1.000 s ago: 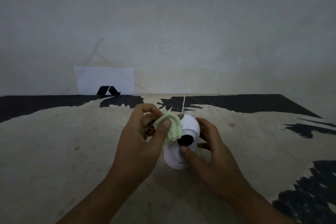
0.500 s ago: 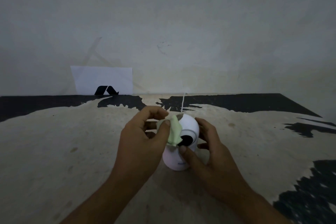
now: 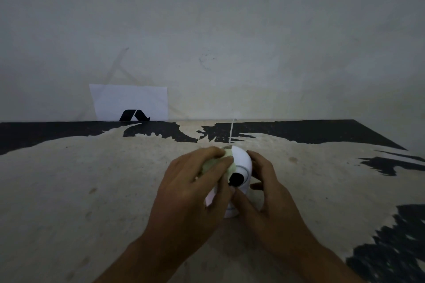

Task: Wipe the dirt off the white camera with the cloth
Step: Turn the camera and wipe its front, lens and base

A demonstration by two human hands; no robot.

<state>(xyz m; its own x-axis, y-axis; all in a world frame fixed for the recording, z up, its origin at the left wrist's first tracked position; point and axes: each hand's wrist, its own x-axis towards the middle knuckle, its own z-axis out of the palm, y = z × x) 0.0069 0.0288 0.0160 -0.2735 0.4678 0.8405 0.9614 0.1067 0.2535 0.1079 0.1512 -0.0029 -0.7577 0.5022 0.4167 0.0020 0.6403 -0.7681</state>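
The white camera (image 3: 242,161), a rounded dome with a black lens facing me, stands upright on the worn table (image 3: 92,179) in the middle of the view. My left hand (image 3: 190,193) presses a pale green cloth (image 3: 230,163) against the left side of the dome, and the hand covers most of the cloth and the camera's left half. My right hand (image 3: 266,197) wraps around the camera's right side and base, thumb in front under the lens. A thin white cable (image 3: 232,131) runs from behind the camera to the wall.
A white sheet of paper (image 3: 128,101) with a black logo leans against the grey wall at the back left. The tabletop is beige with black peeled patches along the back edge and at the right (image 3: 391,248).
My left hand has slid to the right and down over the camera with the cloth, now covering more of the dome's left side. The right hand has kept its hold.
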